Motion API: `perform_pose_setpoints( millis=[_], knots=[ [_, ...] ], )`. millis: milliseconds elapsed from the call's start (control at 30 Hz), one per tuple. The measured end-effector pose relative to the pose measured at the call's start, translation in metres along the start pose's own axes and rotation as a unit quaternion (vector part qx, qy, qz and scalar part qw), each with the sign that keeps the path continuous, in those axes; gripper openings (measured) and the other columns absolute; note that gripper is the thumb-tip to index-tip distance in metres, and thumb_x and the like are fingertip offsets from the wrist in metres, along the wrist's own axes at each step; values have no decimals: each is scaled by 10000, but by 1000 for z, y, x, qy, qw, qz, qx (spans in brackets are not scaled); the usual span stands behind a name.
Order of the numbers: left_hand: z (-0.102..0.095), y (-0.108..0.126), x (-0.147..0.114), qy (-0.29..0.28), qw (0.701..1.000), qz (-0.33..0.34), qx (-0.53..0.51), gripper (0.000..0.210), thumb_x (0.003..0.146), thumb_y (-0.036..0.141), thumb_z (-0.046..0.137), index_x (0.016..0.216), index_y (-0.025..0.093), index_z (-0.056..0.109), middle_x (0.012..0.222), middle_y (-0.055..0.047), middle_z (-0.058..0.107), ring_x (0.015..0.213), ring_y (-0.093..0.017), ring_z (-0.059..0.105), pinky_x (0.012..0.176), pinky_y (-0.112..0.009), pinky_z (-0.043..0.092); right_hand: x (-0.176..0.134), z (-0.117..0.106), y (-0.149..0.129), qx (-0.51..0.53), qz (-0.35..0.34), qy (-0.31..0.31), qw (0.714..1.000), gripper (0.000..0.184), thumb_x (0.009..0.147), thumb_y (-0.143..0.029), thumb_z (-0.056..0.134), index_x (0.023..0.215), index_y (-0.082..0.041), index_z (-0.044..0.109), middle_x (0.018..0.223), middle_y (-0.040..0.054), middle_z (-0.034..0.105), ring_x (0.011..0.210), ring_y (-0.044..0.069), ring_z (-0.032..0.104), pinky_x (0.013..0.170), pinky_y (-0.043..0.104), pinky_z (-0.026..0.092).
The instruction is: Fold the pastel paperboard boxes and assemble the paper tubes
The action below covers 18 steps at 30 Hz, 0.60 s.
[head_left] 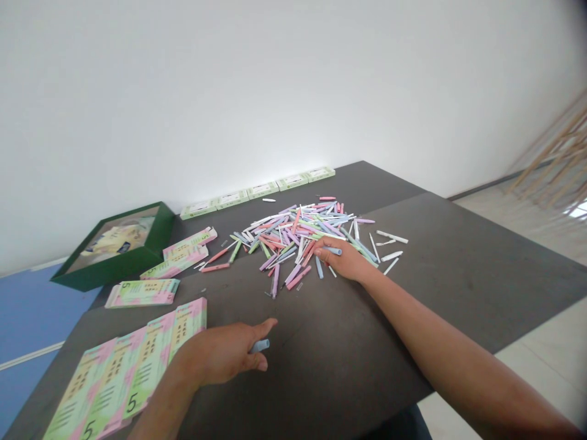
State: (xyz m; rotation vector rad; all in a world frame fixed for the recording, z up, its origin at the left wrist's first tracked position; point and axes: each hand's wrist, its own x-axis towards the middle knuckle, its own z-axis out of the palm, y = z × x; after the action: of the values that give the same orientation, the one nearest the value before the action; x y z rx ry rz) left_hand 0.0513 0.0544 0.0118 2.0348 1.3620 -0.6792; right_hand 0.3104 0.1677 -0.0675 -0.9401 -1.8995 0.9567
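A loose pile of pens and pen parts (293, 229) in pink, purple, green, blue and white lies spread over the dark table. At its near right edge is my right hand (342, 260), fingers closed around a light blue pen (333, 250) whose end pokes out past them. Nearer to me, my left hand (229, 353) hovers over the table, away from the pile. A light blue pen (260, 346) sticks out between its thumb and fingers; the rest of it is hidden in the palm.
Flat pink-green pen boxes (151, 348) lie at the near left, and more boxes (143, 292) sit behind them. A dark green open box (114, 244) holding a plastic bag stands at the far left. Several light green boxes (263, 190) line the wall.
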Motion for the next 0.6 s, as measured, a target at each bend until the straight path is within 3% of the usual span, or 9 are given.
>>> perform_pose_setpoints(
  millis=[100, 200, 333, 467, 600],
  knots=[
    [1, -1, 0, 3, 1000, 2, 6, 670, 808, 413, 495, 1422, 264, 273, 895, -72, 691, 794, -255, 637, 657, -297, 438, -1, -2, -6, -80, -46, 29, 995, 271, 904, -326, 412, 840, -182, 632, 879, 34, 614, 867, 167, 536, 823, 312, 393],
    [1, 0, 0, 3, 1000, 3, 6, 665, 807, 405, 505, 1419, 267, 284, 940, -77, 691, 832, -265, 635, 654, -292, 436, -1, 1, -12, -167, -61, 34, 984, 267, 901, -269, 404, 815, -174, 638, 833, 47, 601, 859, 176, 526, 812, 302, 379],
    [-2, 1, 1, -1, 1000, 5, 5, 655, 817, 372, 502, 1422, 244, 285, 942, -83, 698, 836, -266, 637, 671, -298, 436, -7, 16, -16, -265, -46, -67, 961, 209, 817, -143, 462, 974, -189, 593, 954, 51, 625, 871, 182, 551, 767, 287, 378],
    [-4, -2, 0, 8, 1000, -2, 5, 659, 820, 384, 509, 1423, 245, 281, 988, -99, 686, 876, -274, 631, 705, -310, 441, -15, 37, -15, -353, -18, -182, 917, 243, 789, -159, 505, 1017, -214, 567, 1021, 70, 628, 879, 219, 591, 695, 291, 390],
    [-5, -3, -2, 7, 1000, -15, 10, 658, 825, 394, 500, 1425, 243, 274, 971, -99, 688, 839, -268, 638, 706, -315, 441, -18, 49, -11, -407, 0, -211, 889, 251, 815, -197, 484, 1058, -211, 547, 984, 96, 636, 795, 243, 623, 625, 306, 405]
  ],
)
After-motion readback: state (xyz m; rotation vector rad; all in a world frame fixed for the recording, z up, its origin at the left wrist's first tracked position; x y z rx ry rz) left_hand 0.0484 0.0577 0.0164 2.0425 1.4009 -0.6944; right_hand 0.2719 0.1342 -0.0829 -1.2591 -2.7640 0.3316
